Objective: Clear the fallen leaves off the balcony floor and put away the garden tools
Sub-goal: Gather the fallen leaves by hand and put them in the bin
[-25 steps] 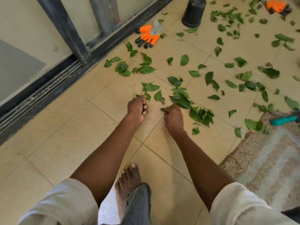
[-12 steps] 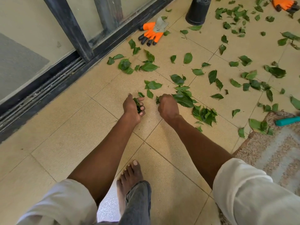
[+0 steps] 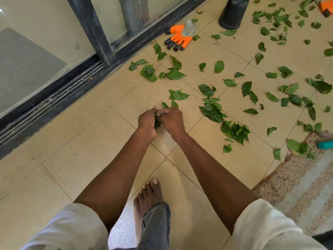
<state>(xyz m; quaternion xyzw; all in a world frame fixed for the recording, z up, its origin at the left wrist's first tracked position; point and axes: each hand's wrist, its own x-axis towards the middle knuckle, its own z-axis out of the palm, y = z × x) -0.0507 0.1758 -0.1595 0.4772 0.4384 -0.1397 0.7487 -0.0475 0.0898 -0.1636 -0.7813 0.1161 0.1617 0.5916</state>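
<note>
Ref. landmark: door track (image 3: 54,103), far left. Right of track, left hand (image 3: 146,121) w/ fingers curled round a leaf bunch (image 3: 157,123). Right hand (image 3: 171,120) touches it; fingers pinch same bunch. Orange glove (image 3: 180,37) lies just beside track, further up. Loose leaves (image 3: 212,112) on floor (image 3: 72,168) well right of track. Black pot (image 3: 233,13) beyond glove. Rug (image 3: 297,186) farthest right.

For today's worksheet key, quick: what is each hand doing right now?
Left hand: closed around a bunch of crumpled green leaves.
Right hand: fingers curled, pressed against the same bunch; whether it grips leaves cannot be told.
</note>
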